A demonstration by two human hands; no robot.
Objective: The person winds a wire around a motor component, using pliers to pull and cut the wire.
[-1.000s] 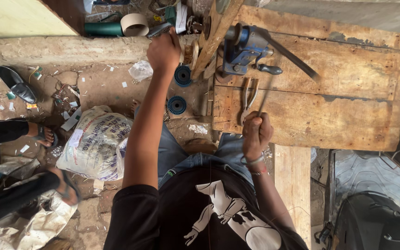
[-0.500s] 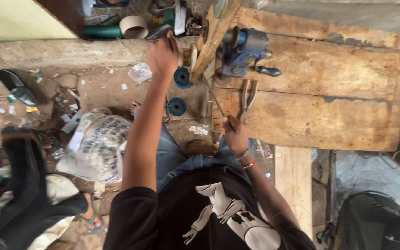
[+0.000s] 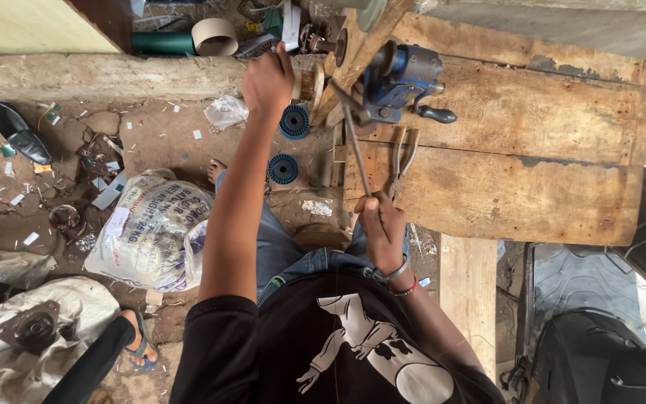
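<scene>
R hand point(image 3: 380, 224) has slid back along the crank handle point(image 3: 356, 150) of the blue winder point(image 3: 400, 78), fingers wrapped on its end. L hand point(image 3: 267, 78) grips the spool point(image 3: 309, 84) at desk point(image 3: 532, 187) edge. Winding appears mid-way; pliers point(image 3: 402, 158) idle.

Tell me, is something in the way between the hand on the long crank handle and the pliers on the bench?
Nothing visible: the right hand grips the thin metal crank handle, and the brown-handled pliers lie right beside it.
</scene>
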